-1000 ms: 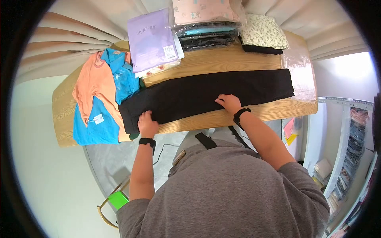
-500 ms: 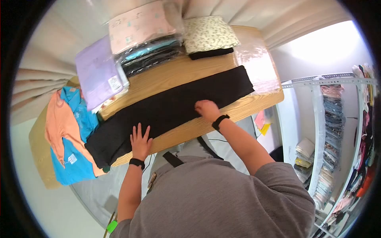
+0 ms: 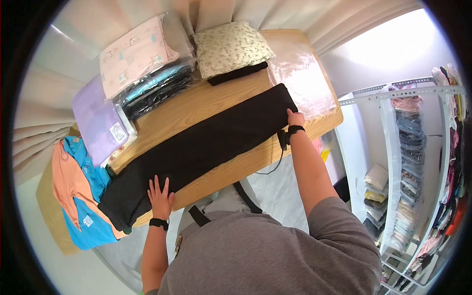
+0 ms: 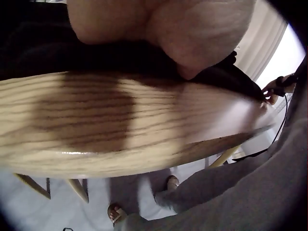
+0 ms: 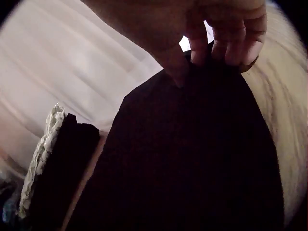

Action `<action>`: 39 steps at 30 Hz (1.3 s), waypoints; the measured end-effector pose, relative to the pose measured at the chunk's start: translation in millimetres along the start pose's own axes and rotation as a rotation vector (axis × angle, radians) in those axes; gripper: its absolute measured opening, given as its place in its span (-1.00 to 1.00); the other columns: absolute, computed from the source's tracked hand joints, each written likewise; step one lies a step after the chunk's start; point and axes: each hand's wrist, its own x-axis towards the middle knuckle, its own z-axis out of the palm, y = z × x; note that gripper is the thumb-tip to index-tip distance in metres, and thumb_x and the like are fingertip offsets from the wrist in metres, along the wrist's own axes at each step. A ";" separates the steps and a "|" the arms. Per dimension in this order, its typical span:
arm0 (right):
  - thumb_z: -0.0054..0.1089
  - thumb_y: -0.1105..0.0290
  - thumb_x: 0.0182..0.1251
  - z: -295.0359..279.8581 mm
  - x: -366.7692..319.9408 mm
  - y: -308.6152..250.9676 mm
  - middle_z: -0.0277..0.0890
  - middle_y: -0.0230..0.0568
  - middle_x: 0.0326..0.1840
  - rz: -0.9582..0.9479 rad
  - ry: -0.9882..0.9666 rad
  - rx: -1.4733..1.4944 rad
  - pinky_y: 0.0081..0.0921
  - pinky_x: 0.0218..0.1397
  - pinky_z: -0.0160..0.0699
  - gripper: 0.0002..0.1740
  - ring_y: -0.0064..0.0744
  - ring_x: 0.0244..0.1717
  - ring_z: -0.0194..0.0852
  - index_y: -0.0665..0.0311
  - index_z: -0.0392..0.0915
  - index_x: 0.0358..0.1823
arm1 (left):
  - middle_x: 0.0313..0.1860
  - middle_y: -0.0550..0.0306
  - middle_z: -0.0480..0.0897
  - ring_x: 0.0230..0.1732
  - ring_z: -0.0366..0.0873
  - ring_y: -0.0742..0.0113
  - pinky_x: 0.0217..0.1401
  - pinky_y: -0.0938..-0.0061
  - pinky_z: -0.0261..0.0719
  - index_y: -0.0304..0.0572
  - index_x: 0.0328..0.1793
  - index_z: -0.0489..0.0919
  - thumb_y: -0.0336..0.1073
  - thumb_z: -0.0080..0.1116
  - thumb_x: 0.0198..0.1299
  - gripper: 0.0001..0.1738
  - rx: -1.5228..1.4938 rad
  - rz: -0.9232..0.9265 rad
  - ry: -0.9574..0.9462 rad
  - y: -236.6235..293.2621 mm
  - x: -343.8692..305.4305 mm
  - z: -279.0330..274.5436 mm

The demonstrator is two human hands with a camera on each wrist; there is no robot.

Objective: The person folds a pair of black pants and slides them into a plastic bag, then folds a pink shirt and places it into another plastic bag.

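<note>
Black trousers (image 3: 211, 137), folded lengthwise, lie slantwise across the wooden table (image 3: 228, 169). My left hand (image 3: 160, 197) rests flat on their front edge near the wider left end, fingers spread. At the narrow far-right end, my right hand (image 3: 295, 119) pinches the hem corner. In the right wrist view the thumb of the right hand (image 5: 202, 33) lies on the near face of the black cloth (image 5: 187, 144), with the fingers along its edge. The left wrist view shows the left hand (image 4: 159, 24) over dark cloth at the table edge.
Orange and blue garments (image 3: 73, 182) lie at the table's left end. Behind the trousers are a purple packaged garment (image 3: 96, 120), a stack of bagged clothes (image 3: 140, 56) and a floral folded garment (image 3: 233, 46). Clear plastic bags (image 3: 302, 81) lie at the right; shelving (image 3: 393, 147) stands beyond.
My right hand has moved right, from the middle of the trousers to the hem, and now pinches it. My left hand has flattened with fingers spread. The head view has turned to the right.
</note>
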 end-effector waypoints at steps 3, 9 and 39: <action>0.39 0.17 -0.01 1.4 10.7 5.0 0.60 0.14 -0.33 0.049 -0.052 0.110 -0.25 -0.06 0.50 -0.55 -0.05 -0.18 0.60 0.54 0.59 -0.39 | 0.54 -0.04 -0.09 0.51 -0.19 -0.19 0.42 -0.19 -0.09 0.20 0.45 0.19 -0.21 0.13 0.15 -0.29 0.000 -0.006 -0.006 1.1 -1.4 0.3; 0.29 0.40 -0.22 4.5 35.9 38.4 0.53 0.01 -0.56 0.008 -0.004 0.488 -0.30 -0.25 0.45 -0.72 -0.16 -0.49 0.49 0.53 0.53 -0.54 | 0.54 -0.04 -0.10 0.52 -0.20 -0.19 0.42 -0.19 -0.11 0.21 0.46 0.18 -0.20 0.09 0.17 -0.31 0.000 -0.001 0.009 -2.2 -1.4 3.2; 0.39 0.22 0.01 -1.8 56.2 -53.0 0.52 0.02 -0.14 -0.661 -0.068 -0.191 -0.18 0.01 0.47 -0.54 0.00 -0.05 0.47 0.33 0.44 -0.15 | 0.54 -0.06 -0.09 0.52 -0.21 -0.20 0.43 -0.18 -0.13 0.16 0.45 0.20 -0.13 0.01 0.23 -0.37 0.033 -0.026 -0.031 -1.2 1.2 4.6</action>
